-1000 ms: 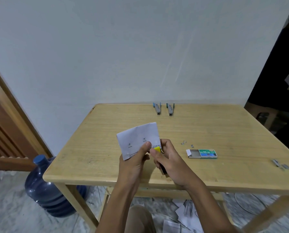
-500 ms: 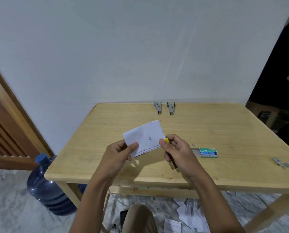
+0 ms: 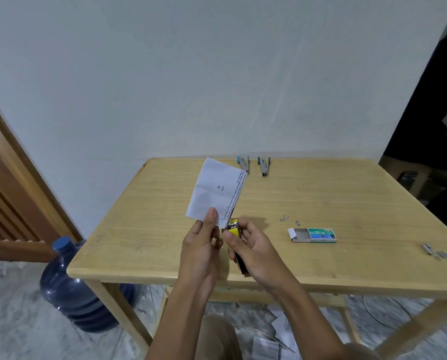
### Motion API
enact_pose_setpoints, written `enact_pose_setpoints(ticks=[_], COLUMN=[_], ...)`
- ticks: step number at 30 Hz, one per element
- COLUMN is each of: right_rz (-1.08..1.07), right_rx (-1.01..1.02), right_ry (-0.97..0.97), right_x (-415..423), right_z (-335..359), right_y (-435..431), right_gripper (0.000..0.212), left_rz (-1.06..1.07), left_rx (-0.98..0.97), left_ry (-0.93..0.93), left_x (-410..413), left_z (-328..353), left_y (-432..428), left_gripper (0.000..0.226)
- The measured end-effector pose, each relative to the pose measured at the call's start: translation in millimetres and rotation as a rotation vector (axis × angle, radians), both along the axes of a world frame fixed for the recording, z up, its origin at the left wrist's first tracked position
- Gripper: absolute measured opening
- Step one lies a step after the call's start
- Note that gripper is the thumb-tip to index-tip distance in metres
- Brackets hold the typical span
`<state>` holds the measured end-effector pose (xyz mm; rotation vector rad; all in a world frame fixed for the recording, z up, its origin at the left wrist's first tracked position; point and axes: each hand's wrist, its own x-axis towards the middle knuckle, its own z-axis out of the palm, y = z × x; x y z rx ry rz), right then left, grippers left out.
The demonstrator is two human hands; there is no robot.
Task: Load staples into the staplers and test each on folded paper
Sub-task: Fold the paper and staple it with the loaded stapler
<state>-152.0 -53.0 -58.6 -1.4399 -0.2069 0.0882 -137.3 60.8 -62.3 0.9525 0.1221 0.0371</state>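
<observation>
Two hands are engaged over the near table (image 3: 347,203) edge: the folded paper (image 3: 216,190) is pinched at its lower corner by the left hand (image 3: 201,245), and the yellow stapler (image 3: 234,229) is gripped in the curled right hand (image 3: 253,248), nose at the paper's edge, long axis pointed toward the wall. Loose staples (image 3: 284,217) are scattered just beyond. The staple box (image 3: 313,235) is slid partly open; its contents cannot be told. Two staplers (image 3: 244,164) are laid at the far edge.

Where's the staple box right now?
Head view: the staple box lies on the table, right of the right hand, loose staples just beyond it.
</observation>
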Motion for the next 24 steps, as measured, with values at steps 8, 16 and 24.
enact_pose_setpoints(ticks=[8,16,24], right_rz=[0.040,0.048,0.058], right_rx=[-0.007,0.054,0.067], right_ry=[-0.006,0.019,0.013], right_x=[-1.3,1.3,3.2], right_z=[0.3,4.2,8.8], right_y=[2.2,4.6,5.6], right_gripper=[0.041,0.046,0.047], left_rz=[0.044,-0.014,-0.097], left_rx=[0.095,0.103,0.075], left_ry=[0.004,0.015,0.034], left_x=[-3.0,-4.7,-7.7], left_z=[-0.5,-2.8,-4.0], left_y=[-2.2,0.8,-1.2], left_gripper=[0.032,0.044,0.038])
